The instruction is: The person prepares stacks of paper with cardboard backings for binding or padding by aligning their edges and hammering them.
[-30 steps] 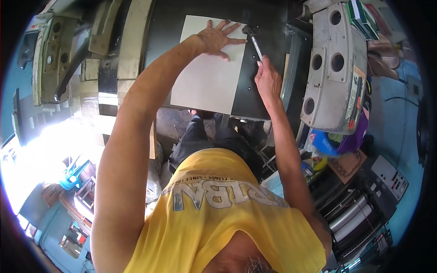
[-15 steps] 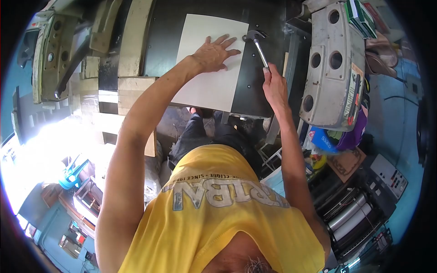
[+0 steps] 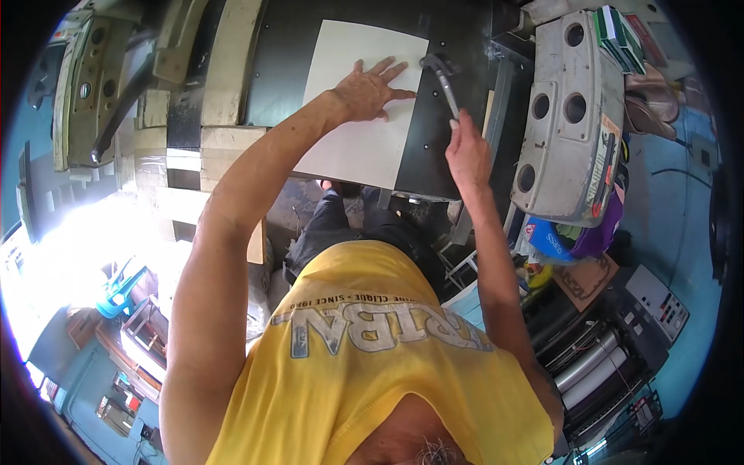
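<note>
My left hand [image 3: 368, 91] lies flat with fingers spread on a large cream sheet [image 3: 353, 151], which rests on a dark metal work surface [image 3: 283, 70]. My right hand [image 3: 470, 155] is wrapped round the handle of a claw hammer [image 3: 445, 84]. The hammer's head, slightly blurred, is right at the sheet's right edge, near its upper corner. Along that edge the dark surface shows a row of small round studs [image 3: 425, 146].
Beside the work surface on the right stands a worn grey machine housing [image 3: 552, 147] with round holes, books [image 3: 620, 39] on its far end. Pale wooden beams [image 3: 225, 70] border the left side. A machine with rollers [image 3: 593, 380] stands at the lower right.
The hammer head has shifted slightly and now looks blurred, still by the sheet's right edge. My left hand stays spread on the sheet. The whole view has shifted a little.
</note>
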Motion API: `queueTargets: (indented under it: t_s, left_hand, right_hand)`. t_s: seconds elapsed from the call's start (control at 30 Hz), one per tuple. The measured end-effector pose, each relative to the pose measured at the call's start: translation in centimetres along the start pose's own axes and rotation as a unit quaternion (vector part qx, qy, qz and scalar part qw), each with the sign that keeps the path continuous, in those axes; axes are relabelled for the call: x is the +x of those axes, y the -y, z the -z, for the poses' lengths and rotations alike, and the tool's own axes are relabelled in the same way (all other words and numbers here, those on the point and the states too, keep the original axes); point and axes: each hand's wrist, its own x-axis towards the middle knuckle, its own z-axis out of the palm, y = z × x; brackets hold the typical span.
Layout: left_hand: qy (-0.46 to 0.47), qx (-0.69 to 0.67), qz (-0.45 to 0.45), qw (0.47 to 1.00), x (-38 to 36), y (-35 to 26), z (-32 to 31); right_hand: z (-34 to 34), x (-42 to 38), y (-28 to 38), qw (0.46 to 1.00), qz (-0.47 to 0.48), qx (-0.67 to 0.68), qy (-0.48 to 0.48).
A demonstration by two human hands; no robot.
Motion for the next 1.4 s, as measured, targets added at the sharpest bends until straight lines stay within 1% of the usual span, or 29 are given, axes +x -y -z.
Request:
queueTargets:
  t_s: [0.03, 0.13, 0.17, 0.27, 0.37, 0.47, 0.57, 0.67, 0.77, 0.87, 0.97, 1.07, 1.1, 1.2, 1.3, 1.4]
  left_hand:
    - [-0.001, 0.002, -0.001, 1.000, 0.0, 0.0, 0.1]
    - [-0.005, 0.009, -0.002, 1.000, 0.0, 0.1, 0.2]
    - [-0.006, 0.013, 0.000, 1.000, 0.1, 0.1, 0.3]
    - [0.002, 0.017, 0.001, 1.000, -0.1, 0.0, 0.1]
    - [0.005, 0.021, -0.002, 1.000, -0.1, -0.4, 0.2]
    - [0.003, 0.020, -0.002, 1.000, -0.3, -0.2, 0.0]
    - [-0.002, 0.013, -0.003, 1.000, -0.1, -0.1, 0.0]
    - [-0.002, 0.015, 0.002, 1.000, -0.1, 0.0, 0.2]
    - [-0.009, -0.004, -0.008, 1.000, -0.2, -0.2, -0.2]
    - [-0.011, 0.006, -0.007, 1.000, -0.1, -0.1, -0.4]
    - [-0.009, 0.020, 0.000, 1.000, -0.1, 0.1, -0.3]
    - [-0.010, 0.016, 0.000, 1.000, -0.1, -0.5, -0.5]
    - [-0.013, 0.016, 0.004, 1.000, 0.0, -0.2, -0.4]
    - [-0.014, 0.016, -0.001, 1.000, 0.1, 0.0, -0.6]
    - [-0.008, 0.020, 0.002, 1.000, -0.2, -0.3, 0.0]
    - [-0.020, 0.012, 0.000, 1.000, -0.1, -0.2, -0.6]
  right_hand:
    - [-0.4, -0.1, -0.1, 0.999, 0.029, -0.032, -0.016]
    - [-0.8, 0.0, -0.6, 0.999, 0.015, -0.046, 0.010]
    - [-0.8, -0.1, -0.7, 1.000, 0.020, -0.012, -0.010]
    - [-1.1, -0.4, -0.1, 0.998, 0.042, -0.020, -0.030]
    - [-1.8, -0.2, -0.3, 0.999, 0.040, -0.023, -0.012]
    - [-1.1, -0.5, -0.4, 0.999, 0.017, 0.003, -0.028]
    - [-0.4, -2.1, -0.9, 0.999, 0.033, 0.024, -0.016]
    - [-1.2, -2.8, -1.1, 0.999, 0.051, -0.008, -0.004]
    - [-2.1, -0.7, -1.0, 0.998, 0.047, -0.034, -0.021]
    - [-1.5, -0.8, -1.0, 0.998, 0.042, 0.012, -0.047]
    - [-0.8, -2.8, -0.3, 0.999, 0.019, 0.027, -0.023]
    - [-2.6, -1.1, -0.8, 0.996, 0.075, 0.003, -0.056]
    - [-2.6, -0.6, -1.1, 0.997, 0.062, 0.014, -0.045]
    - [-1.6, -0.8, 0.0, 0.994, 0.066, 0.053, -0.071]
    - [-1.9, -1.5, 0.2, 0.999, 0.033, -0.014, 0.007]
    - [-1.0, -0.8, 1.2, 0.999, 0.018, 0.025, -0.018]
